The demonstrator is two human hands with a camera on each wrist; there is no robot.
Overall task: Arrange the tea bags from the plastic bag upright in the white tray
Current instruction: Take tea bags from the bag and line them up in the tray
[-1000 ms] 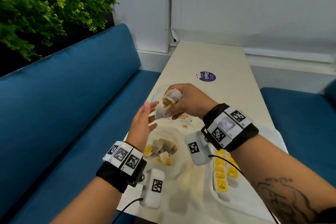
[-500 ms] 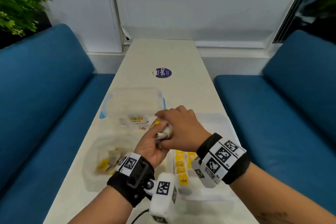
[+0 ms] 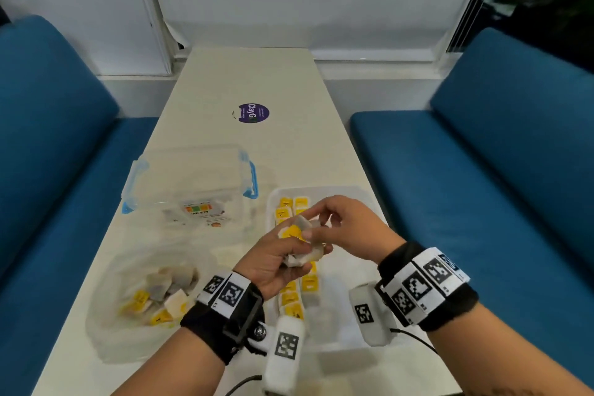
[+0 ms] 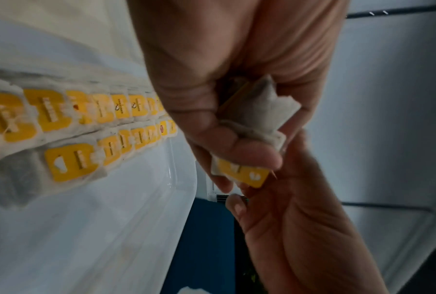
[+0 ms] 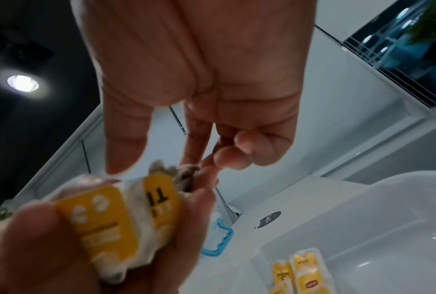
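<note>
Over the near half of the tray (image 3: 353, 199), my left hand (image 3: 273, 264) is curled round a small bunch of tea bags (image 3: 300, 246), and my right hand (image 3: 350, 228) reaches in from the right, thumb and forefinger closing on the top bag; whether that pinch has closed I cannot tell, since the right wrist view shows the thumb just clear of the paper. A second ago the right hand held this bunch up over the far table with the left hand open beside it; half a second ago both met low over the tray. Now the bunch has passed to the left hand, which I take to mean the right is free to peel bags off one at a time and stand them up. The bags in my grip are crumpled white paper with dark tea showing through and yellow tags (image 5: 103, 220) folded against them; they look soft and easy to crush. Below, two rows of bags (image 4: 91, 119) stand on edge along the tray's left side, tags up, running from near to far, with the right side bare. Left of the tray, the plastic bag (image 3: 109, 299) lies open with more bags inside, so plenty is left to do. A clear box (image 3: 189, 183) with blue clips sits farther off.
</note>
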